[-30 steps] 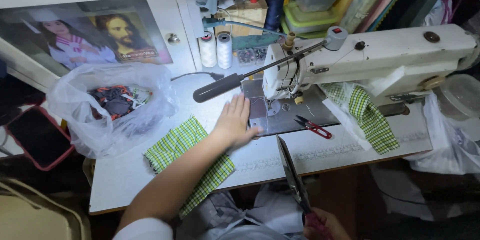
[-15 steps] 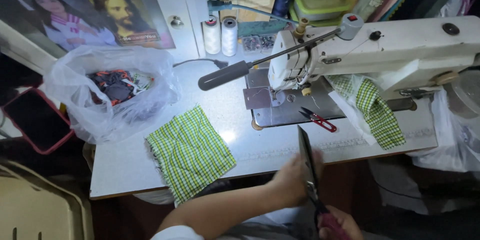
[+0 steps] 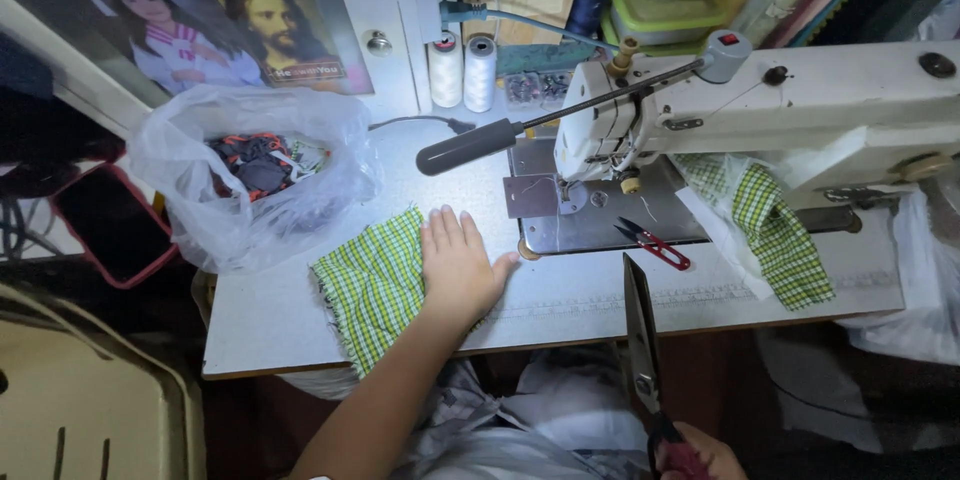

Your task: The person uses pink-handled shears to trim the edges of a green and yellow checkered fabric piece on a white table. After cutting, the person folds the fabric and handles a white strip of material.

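- Two hands are seen: the left hand (image 3: 458, 265) is laid flat, fingers spread, on the green checked cloth (image 3: 375, 285).
- The cloth is spread on the tabletop (image 3: 600, 295), beside the sewing machine (image 3: 760, 105).
- Big scissors (image 3: 642, 340) are gripped, blades shut, by the right hand (image 3: 700, 455).

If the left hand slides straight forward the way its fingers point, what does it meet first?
Probably bare table first, then the clear plastic bag. The left hand lies flat on green checked cloth, fingers pointing up and slightly left; depth is uncertain.

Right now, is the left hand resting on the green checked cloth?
Yes, the left hand lies flat on the green checked cloth at the table edge.
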